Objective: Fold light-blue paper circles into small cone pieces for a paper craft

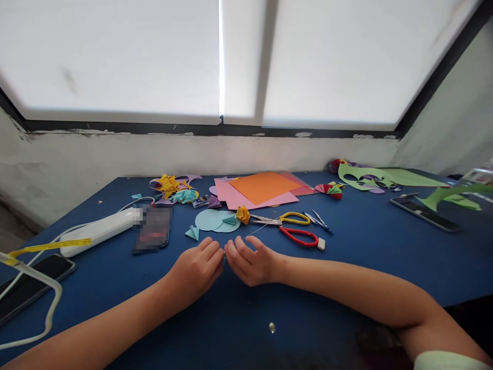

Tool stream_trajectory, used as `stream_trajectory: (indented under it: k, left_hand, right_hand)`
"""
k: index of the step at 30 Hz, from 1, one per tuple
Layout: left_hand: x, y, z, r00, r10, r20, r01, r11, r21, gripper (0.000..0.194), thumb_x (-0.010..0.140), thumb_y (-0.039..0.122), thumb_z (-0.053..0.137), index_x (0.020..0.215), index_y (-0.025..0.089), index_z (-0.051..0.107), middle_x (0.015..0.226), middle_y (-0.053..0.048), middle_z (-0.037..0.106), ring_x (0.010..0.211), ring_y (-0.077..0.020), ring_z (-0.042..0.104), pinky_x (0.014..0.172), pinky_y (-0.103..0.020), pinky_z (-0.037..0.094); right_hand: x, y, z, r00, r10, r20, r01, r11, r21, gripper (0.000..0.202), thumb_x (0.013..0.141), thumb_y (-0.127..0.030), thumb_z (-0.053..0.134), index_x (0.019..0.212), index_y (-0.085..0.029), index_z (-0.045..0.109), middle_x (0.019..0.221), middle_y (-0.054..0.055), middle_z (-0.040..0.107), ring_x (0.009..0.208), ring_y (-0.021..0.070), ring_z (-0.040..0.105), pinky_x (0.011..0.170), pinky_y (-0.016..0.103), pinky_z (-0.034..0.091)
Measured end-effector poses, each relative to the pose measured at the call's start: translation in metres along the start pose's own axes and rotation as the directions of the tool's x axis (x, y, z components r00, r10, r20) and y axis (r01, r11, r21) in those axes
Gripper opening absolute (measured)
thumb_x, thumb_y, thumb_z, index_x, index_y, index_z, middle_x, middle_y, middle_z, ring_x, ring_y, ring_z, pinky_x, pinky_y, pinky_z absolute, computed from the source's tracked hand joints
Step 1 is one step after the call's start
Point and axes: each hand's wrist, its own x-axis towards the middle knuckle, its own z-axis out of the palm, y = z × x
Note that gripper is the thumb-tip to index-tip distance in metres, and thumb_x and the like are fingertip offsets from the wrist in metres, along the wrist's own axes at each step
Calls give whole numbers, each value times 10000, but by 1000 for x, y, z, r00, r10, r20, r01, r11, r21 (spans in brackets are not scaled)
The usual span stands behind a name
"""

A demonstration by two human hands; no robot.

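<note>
My left hand [200, 270] and my right hand [250, 261] meet fingertip to fingertip just above the blue table, both closed in a pinch. Something tiny shows between the fingertips, too small to name. A thin pale thread [264, 226] runs from behind my right fingers up across the scissors [296, 228], which have one yellow and one red handle. Beyond the hands lie light-blue paper circles [210, 220], folded light-blue paper pieces [192, 233] and a folded yellow paper piece [243, 215]. A small pearly bead [272, 328] rests on the table nearer to me.
Orange [265, 186] and pink paper sheets [231, 198] lie at the back, with paper scraps [169, 186] to their left. A white power strip [102, 231], cable [56, 288] and phones [154, 228] occupy the left. Green cut paper [408, 177] and another phone [425, 213] lie right.
</note>
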Motion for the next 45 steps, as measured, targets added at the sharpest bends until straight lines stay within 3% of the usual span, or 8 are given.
stream_trajectory:
  k: [12,19,24,28,34,38,42,45]
  left_hand:
    - [-2,4,-8,994,105,3,-104,981,165,157,846,48,484,735,110,576,626,-37,536,578,-161,475,464,-286,338]
    - [-5,9,-5,979,201,-15,-195,964,181,165,851,26,472,775,80,608,677,-63,573,631,-167,510,508,-292,405]
    - [-4,9,-2,979,200,-38,-189,964,189,211,866,19,431,766,80,606,662,-65,559,613,-168,500,521,-299,425]
    - [-3,-2,-2,988,154,-29,-146,972,186,150,866,48,470,818,69,610,692,-73,571,642,-177,517,551,-305,446]
    - [-6,-30,1,998,65,-2,-64,984,169,139,857,33,482,822,68,612,735,-91,595,685,-193,529,584,-309,458]
    - [-11,-37,6,1000,-1,-3,1,993,116,166,873,48,461,824,75,617,757,-100,612,719,-206,531,594,-308,448]
    - [-11,-31,8,993,-113,42,113,994,4,197,897,115,456,785,113,618,755,-81,617,719,-198,526,650,-316,439]
    - [-10,-30,6,962,-247,113,258,961,-103,247,917,166,418,770,139,615,757,-76,615,721,-199,520,671,-321,422]
  right_hand:
    - [1,-4,0,999,8,-38,-8,1000,7,171,854,-136,485,881,-59,636,823,101,648,716,184,597,703,347,412]
    - [1,-6,0,999,7,-39,-6,1000,30,189,853,-135,459,869,-53,629,823,112,643,714,185,589,705,349,403]
    - [1,-3,0,999,0,-35,1,999,41,198,862,-135,449,872,-63,633,843,107,632,738,181,576,699,352,402]
    - [-3,2,3,999,43,-1,-42,999,25,153,859,-147,510,936,-76,620,885,92,628,796,198,575,715,378,418]
    - [-16,23,20,988,114,102,-113,993,-14,153,872,-70,461,949,-54,593,864,95,631,779,182,573,746,375,412]
    - [-15,23,25,976,167,138,-168,986,-5,205,931,-184,441,1071,-83,551,982,109,619,881,196,563,775,382,402]
    - [-13,13,26,974,172,148,-178,984,28,124,909,-132,463,969,-116,571,762,17,602,704,134,535,775,345,385]
    - [-18,21,31,964,203,172,-208,978,11,133,900,-87,452,940,-116,576,700,9,585,647,124,500,761,332,366]
